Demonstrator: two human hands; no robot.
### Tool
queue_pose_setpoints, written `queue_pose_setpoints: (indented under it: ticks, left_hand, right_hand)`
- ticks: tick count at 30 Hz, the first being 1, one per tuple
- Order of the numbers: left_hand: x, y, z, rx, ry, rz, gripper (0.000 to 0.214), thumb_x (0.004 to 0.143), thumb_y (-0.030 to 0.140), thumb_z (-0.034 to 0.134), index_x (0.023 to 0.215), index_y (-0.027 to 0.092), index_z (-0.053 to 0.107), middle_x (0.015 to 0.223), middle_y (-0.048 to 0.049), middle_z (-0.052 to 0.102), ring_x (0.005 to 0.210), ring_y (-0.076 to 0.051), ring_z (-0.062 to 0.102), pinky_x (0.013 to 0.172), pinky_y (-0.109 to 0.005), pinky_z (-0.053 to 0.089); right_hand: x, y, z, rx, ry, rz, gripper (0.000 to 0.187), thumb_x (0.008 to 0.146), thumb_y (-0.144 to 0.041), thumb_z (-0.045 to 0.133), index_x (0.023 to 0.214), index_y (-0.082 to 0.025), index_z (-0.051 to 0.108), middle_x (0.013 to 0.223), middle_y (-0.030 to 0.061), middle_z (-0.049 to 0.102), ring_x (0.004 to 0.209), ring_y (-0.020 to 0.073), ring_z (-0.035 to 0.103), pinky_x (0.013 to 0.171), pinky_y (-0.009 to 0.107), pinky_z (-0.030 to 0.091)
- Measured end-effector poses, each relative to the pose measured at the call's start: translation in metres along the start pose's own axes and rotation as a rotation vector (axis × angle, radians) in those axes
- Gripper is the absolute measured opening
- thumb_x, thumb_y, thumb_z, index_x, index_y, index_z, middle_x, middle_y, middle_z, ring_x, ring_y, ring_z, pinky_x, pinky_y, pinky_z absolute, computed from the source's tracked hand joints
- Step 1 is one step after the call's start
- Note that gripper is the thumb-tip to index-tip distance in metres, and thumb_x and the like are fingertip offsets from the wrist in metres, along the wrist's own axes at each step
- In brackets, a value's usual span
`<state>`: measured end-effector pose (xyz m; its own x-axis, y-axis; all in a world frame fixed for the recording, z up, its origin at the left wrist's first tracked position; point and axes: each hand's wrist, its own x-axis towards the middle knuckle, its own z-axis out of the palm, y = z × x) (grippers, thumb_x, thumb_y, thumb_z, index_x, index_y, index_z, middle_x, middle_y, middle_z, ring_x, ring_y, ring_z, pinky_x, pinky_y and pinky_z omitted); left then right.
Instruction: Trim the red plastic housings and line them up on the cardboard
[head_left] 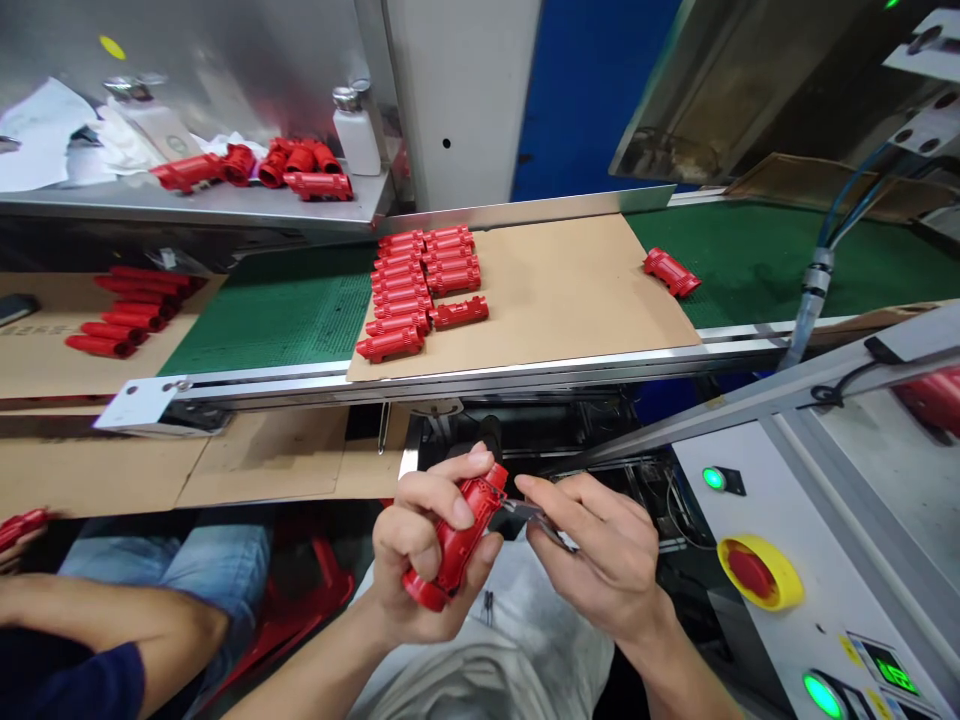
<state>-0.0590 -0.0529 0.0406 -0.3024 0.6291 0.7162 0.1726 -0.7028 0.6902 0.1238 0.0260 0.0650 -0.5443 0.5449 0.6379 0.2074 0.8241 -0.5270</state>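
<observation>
My left hand (431, 545) is wrapped round a red plastic housing (465, 520), a ribbed tube held at a slant over my lap. In my right hand (600, 550) is a small slim metal tool (536, 517), pinched between thumb and fingers. The tool's pointed tip meets or nearly touches the side of the housing near its upper end. My fingers cover much of the tool, so its exact kind is unclear. Beyond my hands, rows of similar red housings (397, 290) lie on a cardboard sheet (570, 290) over a green conveyor belt (292, 310).
One red housing (671, 272) lies at the sheet's right edge. More parts and a white pump bottle (356, 130) stand on a metal shelf (300, 208). A control panel with an emergency stop button (754, 572) is at right. A co-worker's arm (172, 620) is at left.
</observation>
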Motion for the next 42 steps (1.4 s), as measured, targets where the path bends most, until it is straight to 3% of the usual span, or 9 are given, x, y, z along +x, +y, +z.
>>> queue_pose_setpoints:
  ticks: [4, 8, 14, 23, 31, 42]
  left_hand:
    - [0.002, 0.000, 0.001, 0.018, -0.015, 0.018, 0.052, 0.076, -0.023, 0.065, 0.086, 0.021, 0.039, 0.109, 0.0036, 0.057, 0.140, -0.021, 0.065, 0.129, -0.045, 0.052]
    - [0.002, -0.001, 0.002, 0.045, -0.038, 0.042, 0.052, 0.076, -0.024, 0.064, 0.085, 0.021, 0.039, 0.110, 0.0034, 0.057, 0.138, -0.020, 0.067, 0.128, -0.047, 0.053]
    - [0.002, -0.001, 0.003, 0.105, -0.068, 0.077, 0.052, 0.079, -0.020, 0.068, 0.087, 0.022, 0.039, 0.107, 0.0024, 0.058, 0.134, -0.024, 0.070, 0.123, -0.055, 0.058]
    - [0.003, 0.002, 0.005, 0.127, -0.041, 0.056, 0.044, 0.090, -0.006, 0.073, 0.085, 0.023, 0.040, 0.101, 0.0025, 0.060, 0.128, -0.023, 0.075, 0.116, -0.053, 0.064]
    - [0.002, 0.002, 0.006, 0.030, -0.100, 0.033, 0.043, 0.087, -0.013, 0.067, 0.086, 0.022, 0.042, 0.105, 0.0012, 0.059, 0.134, -0.025, 0.071, 0.121, -0.053, 0.060]
    - [0.007, 0.002, 0.009, 0.037, -0.103, 0.019, 0.042, 0.090, -0.008, 0.069, 0.082, 0.022, 0.041, 0.101, 0.0016, 0.061, 0.128, -0.024, 0.074, 0.117, -0.053, 0.063]
  right_hand:
    - [0.003, -0.002, -0.005, 0.041, -0.014, 0.101, 0.047, 0.089, -0.002, 0.072, 0.134, -0.019, 0.073, 0.093, 0.0048, 0.073, 0.079, 0.0155, 0.065, 0.069, 0.031, 0.055]
    - [0.008, -0.004, -0.014, -0.074, -0.076, 0.042, 0.057, 0.086, -0.004, 0.075, 0.141, -0.016, 0.069, 0.098, 0.0089, 0.073, 0.086, 0.0215, 0.063, 0.074, 0.039, 0.054]
    - [0.010, -0.007, -0.028, -0.141, -0.159, 0.015, 0.061, 0.089, -0.004, 0.074, 0.148, -0.017, 0.065, 0.098, 0.0079, 0.072, 0.085, 0.0212, 0.060, 0.074, 0.039, 0.053]
    - [0.012, -0.005, -0.033, -0.071, -0.219, 0.038, 0.058, 0.094, -0.006, 0.070, 0.150, -0.018, 0.063, 0.100, 0.0066, 0.071, 0.087, 0.0199, 0.061, 0.075, 0.037, 0.053]
    - [0.015, 0.000, -0.045, -0.044, -0.279, 0.018, 0.053, 0.096, -0.007, 0.069, 0.147, -0.016, 0.063, 0.099, 0.0061, 0.071, 0.087, 0.0187, 0.064, 0.078, 0.037, 0.055]
    - [0.017, 0.009, -0.057, -0.043, -0.358, 0.039, 0.051, 0.099, -0.013, 0.069, 0.149, -0.022, 0.063, 0.099, 0.0044, 0.070, 0.087, 0.0177, 0.064, 0.076, 0.035, 0.056]
